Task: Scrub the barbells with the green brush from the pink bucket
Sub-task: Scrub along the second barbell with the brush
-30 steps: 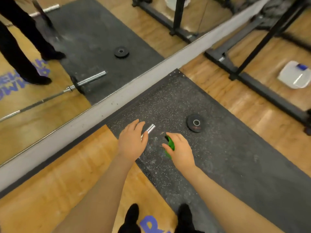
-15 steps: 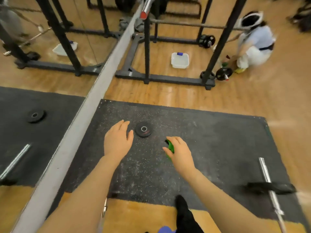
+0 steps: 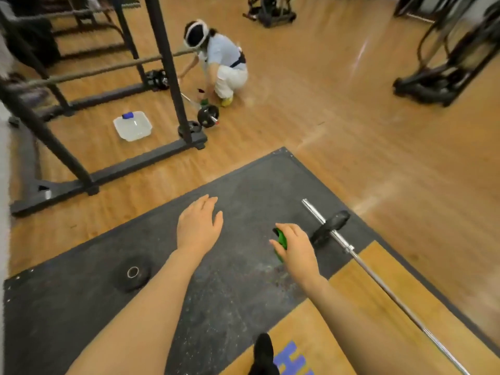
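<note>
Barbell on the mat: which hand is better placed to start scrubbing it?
Right. The right hand already grips the green brush and is nearer the barbell; the left hand is open, farther away.

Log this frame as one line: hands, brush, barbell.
left hand: open, empty | right hand: holds green brush | barbell: on floor mat, untouched

Right hand [image 3: 296, 246] grips green brush [image 3: 280, 239] — left hand [image 3: 198, 226] spread, barbell [image 3: 351, 251] beside.
</note>
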Demonstrator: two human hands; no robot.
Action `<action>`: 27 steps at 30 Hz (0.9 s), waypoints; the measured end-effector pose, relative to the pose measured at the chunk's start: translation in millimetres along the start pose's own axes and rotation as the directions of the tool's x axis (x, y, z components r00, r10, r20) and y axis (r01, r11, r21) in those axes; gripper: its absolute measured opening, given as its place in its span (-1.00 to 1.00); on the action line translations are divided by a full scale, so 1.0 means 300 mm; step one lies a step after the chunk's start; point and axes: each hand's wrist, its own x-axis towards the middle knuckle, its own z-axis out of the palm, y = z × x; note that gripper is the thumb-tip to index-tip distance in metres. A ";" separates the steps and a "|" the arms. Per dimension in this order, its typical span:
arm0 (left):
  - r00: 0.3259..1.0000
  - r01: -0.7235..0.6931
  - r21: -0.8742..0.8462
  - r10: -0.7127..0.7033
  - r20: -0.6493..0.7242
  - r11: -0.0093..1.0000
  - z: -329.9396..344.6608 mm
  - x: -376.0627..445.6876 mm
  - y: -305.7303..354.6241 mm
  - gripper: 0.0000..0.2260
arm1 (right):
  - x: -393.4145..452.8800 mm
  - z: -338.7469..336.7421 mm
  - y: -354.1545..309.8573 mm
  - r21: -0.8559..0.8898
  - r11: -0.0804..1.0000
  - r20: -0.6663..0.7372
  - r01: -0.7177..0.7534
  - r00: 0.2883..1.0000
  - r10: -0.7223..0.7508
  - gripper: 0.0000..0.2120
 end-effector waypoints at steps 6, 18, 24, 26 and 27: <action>0.986 -0.152 -0.018 0.153 0.066 0.988 0.139 0.266 0.280 -0.60 | 0.176 -0.134 0.219 -0.004 0.990 -0.078 -0.141 0.987 0.141 -0.58; 0.866 -0.459 -0.064 0.462 0.189 0.886 0.354 0.662 0.733 -0.61 | 0.343 -0.312 0.547 0.070 0.905 -0.246 -0.419 0.872 0.423 -0.59; 0.729 -0.621 -0.130 0.630 0.267 0.773 0.490 0.866 0.937 -0.61 | 0.417 -0.324 0.672 0.143 0.803 -0.311 -0.579 0.744 0.592 -0.56; 0.671 -0.668 -0.149 0.677 0.303 0.729 0.537 0.939 0.983 -0.61 | 0.455 -0.319 0.696 0.173 0.756 -0.328 -0.632 0.686 0.649 -0.55; 0.640 -0.690 -0.160 0.698 0.321 0.706 0.559 0.975 1.002 -0.61 | 0.476 -0.317 0.704 0.187 0.731 -0.335 -0.656 0.657 0.675 -0.55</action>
